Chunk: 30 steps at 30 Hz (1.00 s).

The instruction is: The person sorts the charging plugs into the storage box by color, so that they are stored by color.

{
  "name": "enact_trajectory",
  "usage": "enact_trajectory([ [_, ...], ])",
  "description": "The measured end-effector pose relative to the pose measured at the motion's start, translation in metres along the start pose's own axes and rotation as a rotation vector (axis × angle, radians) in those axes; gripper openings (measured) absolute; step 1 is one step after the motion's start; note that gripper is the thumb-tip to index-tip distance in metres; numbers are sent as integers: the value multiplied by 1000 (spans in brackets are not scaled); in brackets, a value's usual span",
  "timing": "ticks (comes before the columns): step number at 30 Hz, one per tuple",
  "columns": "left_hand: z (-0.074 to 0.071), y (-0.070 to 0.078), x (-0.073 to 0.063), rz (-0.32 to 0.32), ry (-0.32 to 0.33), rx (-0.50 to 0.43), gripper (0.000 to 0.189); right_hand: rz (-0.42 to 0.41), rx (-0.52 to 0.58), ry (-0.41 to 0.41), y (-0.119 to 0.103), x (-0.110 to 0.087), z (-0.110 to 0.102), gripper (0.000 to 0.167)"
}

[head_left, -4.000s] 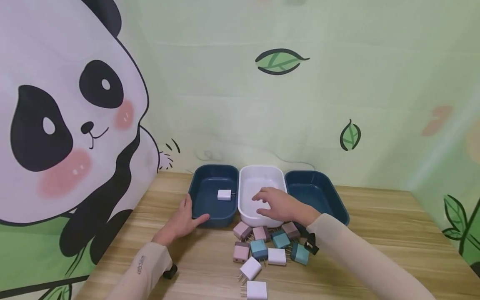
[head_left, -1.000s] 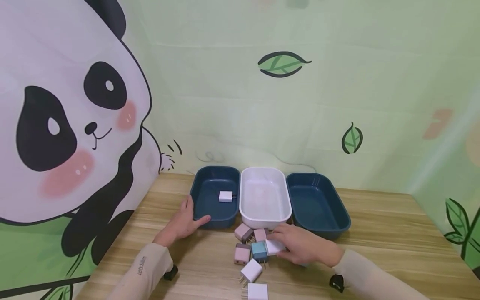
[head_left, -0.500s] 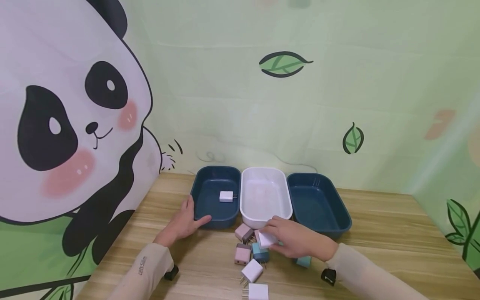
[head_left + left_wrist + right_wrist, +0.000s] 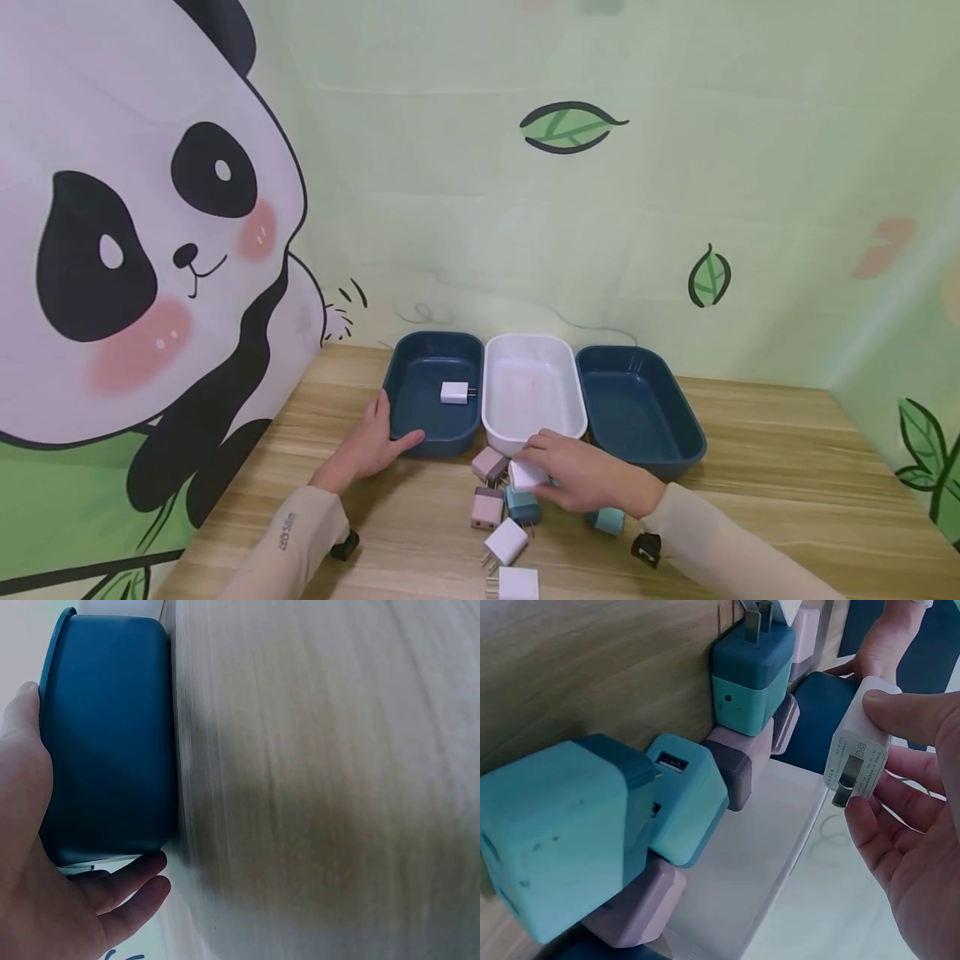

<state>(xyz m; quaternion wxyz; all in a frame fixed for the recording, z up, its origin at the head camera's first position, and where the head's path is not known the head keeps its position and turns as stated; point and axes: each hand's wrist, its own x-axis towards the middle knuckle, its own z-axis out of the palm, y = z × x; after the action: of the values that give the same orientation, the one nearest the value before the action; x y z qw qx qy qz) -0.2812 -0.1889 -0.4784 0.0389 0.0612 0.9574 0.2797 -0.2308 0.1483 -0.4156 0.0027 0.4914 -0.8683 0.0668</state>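
Chargers (image 4: 506, 542) on table (image 4: 772, 500) before three trays (image 4: 534, 387)

Place: tabletop set-up, room kind unclear | panda-print backdrop (image 4: 435, 200) | wood-grain table (image 4: 765, 467)

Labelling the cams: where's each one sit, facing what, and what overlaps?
Head: on the head, facing forward and down at the left blue tray, white tray and table; left hand, right hand and sleeves show.
Left wrist: on that wrist, facing the left blue tray from outside, plus table; left hand shows.
Right wrist: on that wrist, facing chargers and a held white charger; right hand shows, left hand beyond.
Head and right wrist share both hands and the white charger.
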Motion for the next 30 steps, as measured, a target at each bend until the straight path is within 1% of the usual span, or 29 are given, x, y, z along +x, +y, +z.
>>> enact_trajectory([
  [7,1,1,1,-12,-6,-11,111,-19,-12,15,-2,9,-3,40],
  [11,0,0,1,-15,-9,1,111,-19,-7,14,-4,16,-5,41],
  [14,0,0,0,-9,-7,4,111,-17,-1,17,-6,22,-7,42],
  [18,-1,0,0,-4,-3,2,111,-20,-22,37,-7,30,-10,42],
  [23,0,0,1,-3,-3,4,111,-3,-32,48,-7,41,-13,40],
  [30,0,3,-1,-29,-7,3,112,32,-37,32,-10,59,-19,41],
])
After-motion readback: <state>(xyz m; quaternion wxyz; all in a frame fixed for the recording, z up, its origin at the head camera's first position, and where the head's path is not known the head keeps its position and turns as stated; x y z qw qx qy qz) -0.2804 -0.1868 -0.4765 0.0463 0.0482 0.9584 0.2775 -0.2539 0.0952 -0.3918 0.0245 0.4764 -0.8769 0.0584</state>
